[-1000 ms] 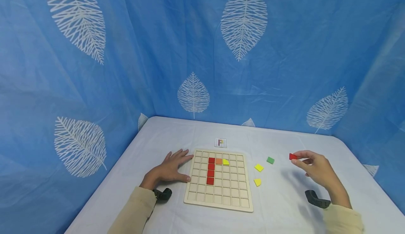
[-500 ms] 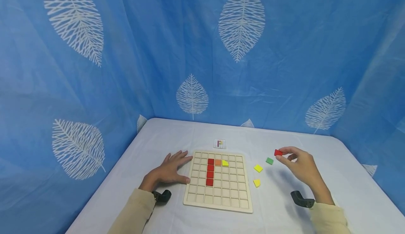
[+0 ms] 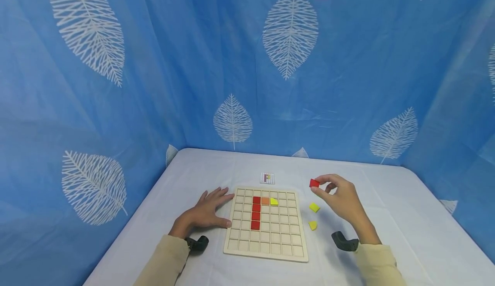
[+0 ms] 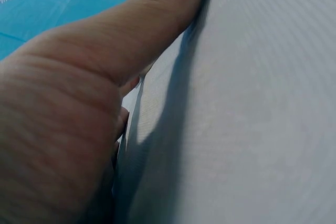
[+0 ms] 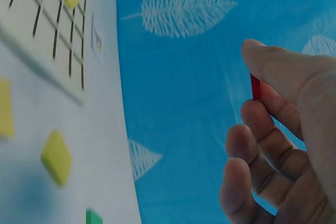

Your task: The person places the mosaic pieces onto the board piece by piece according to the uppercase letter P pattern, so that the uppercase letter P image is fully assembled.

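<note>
My right hand (image 3: 340, 195) pinches a red square tile (image 3: 314, 183) between thumb and fingers, raised over the table to the right of the wooden grid board (image 3: 267, 251). In the right wrist view the held red tile (image 5: 255, 87) shows edge-on, the other fingers loosely bent. Spread flat on the cloth, my left hand (image 3: 205, 212) has its thumb and a fingertip at the board's left edge. Set in the board are a column of several red tiles (image 3: 255, 215), an orange tile (image 3: 265, 201) beside the top one, and a yellow tile (image 3: 274, 201) with a cut corner.
Two loose yellow pieces (image 3: 314, 207) lie right of the board. A green tile (image 5: 93, 216) shows in the right wrist view, hidden behind my right hand in the head view. A small printed pattern card (image 3: 267, 178) lies beyond the board. Blue leaf-patterned cloth (image 3: 290, 118) surrounds the table.
My right hand has carried the red tile leftward from the far right, past the green tile, toward the board. The left hand has stayed at the board's edge.
</note>
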Available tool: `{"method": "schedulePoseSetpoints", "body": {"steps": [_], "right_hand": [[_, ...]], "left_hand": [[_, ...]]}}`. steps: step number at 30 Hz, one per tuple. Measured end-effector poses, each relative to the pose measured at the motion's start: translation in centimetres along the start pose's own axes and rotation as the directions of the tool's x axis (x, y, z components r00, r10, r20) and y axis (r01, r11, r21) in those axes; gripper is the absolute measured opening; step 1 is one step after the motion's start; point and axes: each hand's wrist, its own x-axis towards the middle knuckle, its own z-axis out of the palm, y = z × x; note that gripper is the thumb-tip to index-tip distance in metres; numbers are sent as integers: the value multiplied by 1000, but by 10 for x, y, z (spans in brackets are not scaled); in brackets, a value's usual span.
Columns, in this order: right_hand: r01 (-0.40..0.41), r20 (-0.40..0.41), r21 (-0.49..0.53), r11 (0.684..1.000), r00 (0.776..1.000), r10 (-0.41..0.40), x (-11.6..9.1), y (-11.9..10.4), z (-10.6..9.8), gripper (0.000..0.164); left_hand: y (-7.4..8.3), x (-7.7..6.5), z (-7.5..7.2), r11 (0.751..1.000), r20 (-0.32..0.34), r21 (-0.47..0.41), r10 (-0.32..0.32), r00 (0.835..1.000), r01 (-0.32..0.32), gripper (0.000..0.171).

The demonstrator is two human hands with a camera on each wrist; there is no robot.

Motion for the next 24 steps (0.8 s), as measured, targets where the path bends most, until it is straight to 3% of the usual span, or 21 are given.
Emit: {"method": "schedulePoseSetpoints", "body": {"steps": [16, 24], "right_hand": [[88, -40, 131, 988, 996, -83, -1, -59, 34, 29], [57, 30, 209, 976, 997, -65, -4, -83, 48, 29]], "left_hand": [[1, 0, -3, 1000, -4, 0, 9, 1000, -9, 98], [2, -1, -2, 1000, 8, -10, 5, 1000, -5, 98]]}}
